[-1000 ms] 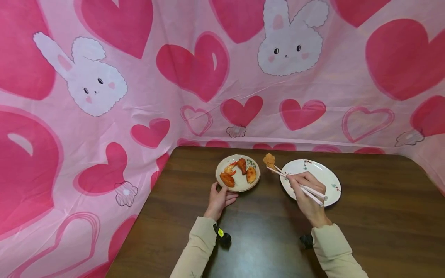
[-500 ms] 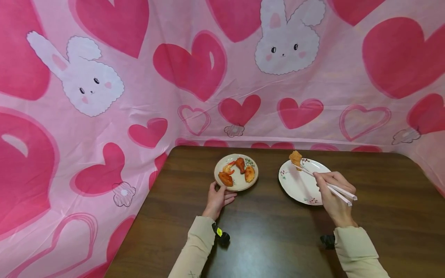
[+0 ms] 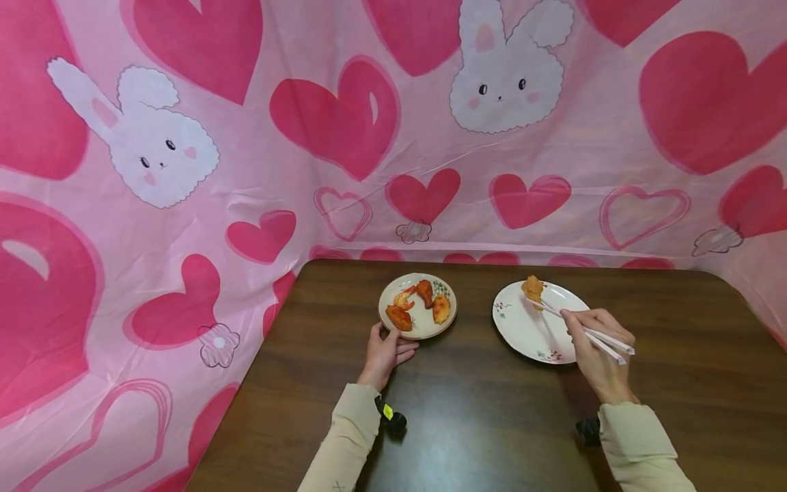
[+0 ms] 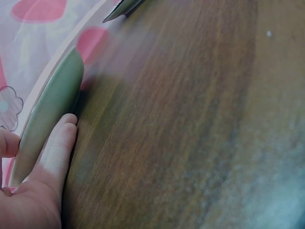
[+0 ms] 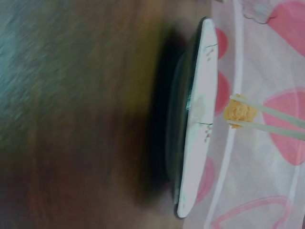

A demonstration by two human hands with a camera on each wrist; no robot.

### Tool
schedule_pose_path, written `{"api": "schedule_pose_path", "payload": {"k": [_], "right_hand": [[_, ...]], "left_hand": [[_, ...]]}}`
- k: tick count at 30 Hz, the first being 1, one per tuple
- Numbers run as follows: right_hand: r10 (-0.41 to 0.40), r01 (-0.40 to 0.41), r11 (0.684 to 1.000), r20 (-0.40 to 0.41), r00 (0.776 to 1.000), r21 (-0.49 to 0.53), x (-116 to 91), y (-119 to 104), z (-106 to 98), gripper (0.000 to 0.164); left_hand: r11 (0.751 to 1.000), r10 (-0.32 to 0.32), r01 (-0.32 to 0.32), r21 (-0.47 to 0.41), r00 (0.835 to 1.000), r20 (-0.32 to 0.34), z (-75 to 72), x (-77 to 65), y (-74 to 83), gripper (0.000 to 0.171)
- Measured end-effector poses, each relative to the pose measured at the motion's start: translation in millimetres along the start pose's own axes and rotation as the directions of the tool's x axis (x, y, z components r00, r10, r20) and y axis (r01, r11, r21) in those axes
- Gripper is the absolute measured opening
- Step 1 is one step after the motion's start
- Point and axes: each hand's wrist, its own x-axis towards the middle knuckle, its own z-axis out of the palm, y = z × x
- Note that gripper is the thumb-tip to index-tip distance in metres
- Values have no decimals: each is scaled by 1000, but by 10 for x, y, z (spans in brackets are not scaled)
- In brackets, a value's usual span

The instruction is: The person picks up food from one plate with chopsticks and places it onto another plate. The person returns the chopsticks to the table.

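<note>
My right hand [image 3: 605,355] holds pale chopsticks [image 3: 610,340], whose tips pinch a golden, craggy piece of fried chicken [image 3: 532,289]. In the right wrist view this piece [image 5: 239,112] hangs above the white oval plate [image 5: 195,143], with a gap between them. The plate [image 3: 522,335] has sprig patterns round its rim. On the left, my left hand [image 3: 381,355] grips the near edge of a small round plate [image 3: 424,331], thumb at the rim and fingers along its underside [image 4: 52,105]. A reddish drumstick [image 3: 425,292], a glazed wing piece [image 3: 399,317], a golden piece [image 3: 440,309] and a shrimp [image 3: 403,298] lie on it.
Both plates stand toward the back of a dark wooden table [image 3: 467,410]. A pink cloth [image 3: 430,150] with hearts and rabbits hangs behind and at the left. Small dark cameras [image 3: 395,424] sit at both wrists.
My right hand has carried the fried chicken in the chopsticks rightward from between the plates to over the white plate, then slightly lower. My left hand stays at the small plate.
</note>
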Motion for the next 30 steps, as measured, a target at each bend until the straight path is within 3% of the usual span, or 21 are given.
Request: {"api": "schedule_pose_path", "payload": {"k": [7,13,18,25,30], "right_hand": [[-15,15,1000,21,1000,-23,-17,60,6,8],[26,-24,997,35,999,-67,3,64,20,8],[30,-25,994,46,998,-109,26,69,50,8],[25,-20,994,41,999,-108,26,108,110,11],[16,-12,993,30,999,-120,23,130,151,11]], "left_hand": [[1000,-7,7,3,1000,-10,7,-18,30,60],[1000,-24,24,-5,1000,17,-1,-36,68,62],[1000,-20,20,0,999,31,31,-192,209,60],[1000,-3,3,-4,1000,0,11,-33,33,61],[1000,6,-6,-2,1000,-6,12,-45,35,62]]}}
